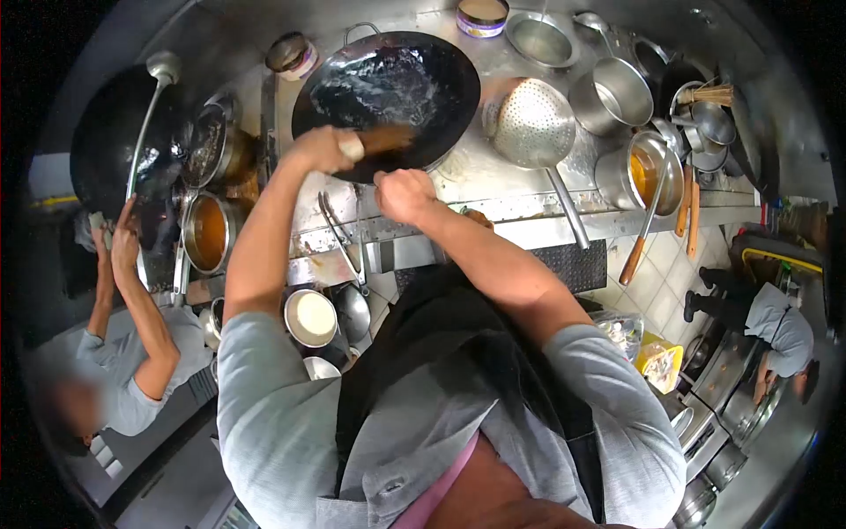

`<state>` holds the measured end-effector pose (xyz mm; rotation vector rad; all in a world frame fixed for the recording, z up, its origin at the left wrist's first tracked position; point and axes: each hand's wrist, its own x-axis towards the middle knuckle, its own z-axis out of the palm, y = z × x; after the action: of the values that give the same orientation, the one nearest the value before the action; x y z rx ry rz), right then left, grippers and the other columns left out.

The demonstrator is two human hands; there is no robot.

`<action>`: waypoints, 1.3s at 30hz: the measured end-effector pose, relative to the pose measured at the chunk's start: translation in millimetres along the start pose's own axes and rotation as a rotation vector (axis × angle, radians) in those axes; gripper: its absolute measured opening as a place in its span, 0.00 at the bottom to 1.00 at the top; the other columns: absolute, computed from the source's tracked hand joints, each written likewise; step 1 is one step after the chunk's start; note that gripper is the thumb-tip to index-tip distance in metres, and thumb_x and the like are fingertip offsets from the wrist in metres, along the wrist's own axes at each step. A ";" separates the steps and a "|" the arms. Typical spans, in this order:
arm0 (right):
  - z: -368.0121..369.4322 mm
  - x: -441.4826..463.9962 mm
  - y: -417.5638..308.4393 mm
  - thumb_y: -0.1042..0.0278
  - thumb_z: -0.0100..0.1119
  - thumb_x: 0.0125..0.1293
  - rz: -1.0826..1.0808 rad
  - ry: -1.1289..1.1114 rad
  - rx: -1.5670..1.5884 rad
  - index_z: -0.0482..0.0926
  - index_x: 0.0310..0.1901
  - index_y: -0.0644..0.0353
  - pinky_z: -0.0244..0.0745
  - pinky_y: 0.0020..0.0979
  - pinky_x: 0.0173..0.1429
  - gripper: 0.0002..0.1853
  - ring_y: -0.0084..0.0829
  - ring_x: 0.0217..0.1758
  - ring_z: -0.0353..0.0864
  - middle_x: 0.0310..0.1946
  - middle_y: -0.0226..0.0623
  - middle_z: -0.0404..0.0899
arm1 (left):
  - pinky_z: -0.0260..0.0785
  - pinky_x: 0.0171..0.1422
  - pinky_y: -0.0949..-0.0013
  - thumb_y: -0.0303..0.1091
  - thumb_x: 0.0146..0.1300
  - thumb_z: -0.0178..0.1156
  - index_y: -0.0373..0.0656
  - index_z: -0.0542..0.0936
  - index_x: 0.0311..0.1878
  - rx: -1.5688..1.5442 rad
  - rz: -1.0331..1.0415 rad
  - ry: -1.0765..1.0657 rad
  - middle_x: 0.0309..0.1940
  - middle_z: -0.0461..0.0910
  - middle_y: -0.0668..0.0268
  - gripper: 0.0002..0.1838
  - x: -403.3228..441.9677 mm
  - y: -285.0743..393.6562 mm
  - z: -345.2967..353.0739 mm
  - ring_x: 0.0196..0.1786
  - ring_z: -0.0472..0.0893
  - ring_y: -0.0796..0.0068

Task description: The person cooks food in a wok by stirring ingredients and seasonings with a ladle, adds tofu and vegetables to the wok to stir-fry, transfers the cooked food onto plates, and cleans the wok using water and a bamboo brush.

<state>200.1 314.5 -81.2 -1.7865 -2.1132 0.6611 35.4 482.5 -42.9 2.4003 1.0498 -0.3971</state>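
Observation:
A large black wok [388, 93] sits on the steel cooktop in front of me, its inside wet and shiny. My left hand [322, 152] is closed round a brown wok brush [386, 138], whose blurred bristle end lies inside the near part of the wok. At the near rim, my right hand [405, 195] forms a fist against the wok's edge; the part it grips is hidden under the fingers. A loop handle [361, 32] shows on the wok's far side.
Right of the wok lies a perforated strainer [533, 123], beside steel pots [612, 95] and a ladle [656, 207]. On the left, a co-worker [145, 344] holds a long ladle [145, 132] over another wok [110, 145]. Tongs [339, 229] lie near the counter edge. Another person [775, 326] stands far right.

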 end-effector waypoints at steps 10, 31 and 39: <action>2.3 0.2 14.0 0.66 0.51 0.64 0.032 -0.060 0.032 0.86 0.40 0.58 0.83 0.47 0.49 0.13 0.48 0.44 0.89 0.37 0.50 0.87 | 0.79 0.48 0.59 0.45 0.45 0.72 0.55 0.81 0.64 0.185 -0.026 -0.117 0.42 0.88 0.52 0.37 -15.7 66.0 -33.1 0.42 0.88 0.59; -6.6 -2.7 0.7 0.68 0.50 0.65 0.036 -0.117 0.011 0.86 0.45 0.58 0.82 0.46 0.53 0.14 0.47 0.48 0.88 0.41 0.50 0.87 | 0.77 0.62 0.52 0.42 0.61 0.61 0.49 0.85 0.55 0.312 -0.468 0.146 0.55 0.84 0.55 0.20 58.7 21.2 -6.5 0.59 0.84 0.54; 9.7 0.5 3.8 0.69 0.52 0.62 -0.031 0.006 0.019 0.84 0.38 0.60 0.82 0.50 0.45 0.10 0.51 0.38 0.88 0.32 0.53 0.86 | 0.76 0.62 0.51 0.44 0.60 0.63 0.53 0.82 0.59 0.311 -0.332 -0.061 0.52 0.85 0.52 0.23 -41.1 58.0 -0.3 0.57 0.84 0.51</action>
<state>198.3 314.0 -91.4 -1.7400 -2.1190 0.6650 51.4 423.8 -6.1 2.4557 1.4540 -0.7957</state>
